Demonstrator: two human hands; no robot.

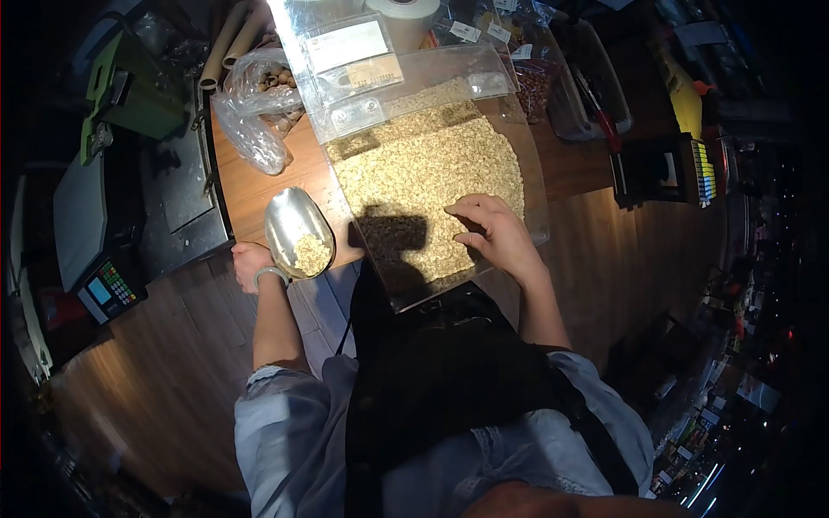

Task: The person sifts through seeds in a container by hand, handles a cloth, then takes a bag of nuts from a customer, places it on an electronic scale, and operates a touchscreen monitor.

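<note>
My right hand is over a wide clear plastic bin of pale rolled oats. Its thumb and fingers are bent but apart, with nothing visible between them. A metal scoop with a small heap of oats lies or hovers at the table's front edge, left of the bin; its handle does not show. My left hand, a bangle at its wrist, is right beside the scoop at the table corner. Its fingers curl inward, and whatever they grip is hidden.
Behind the scoop, a clear plastic bag holds round brown items. White labels show at the bin's far end. Bagged goods and a plastic tub stand at the back right. A weighing scale is at far left.
</note>
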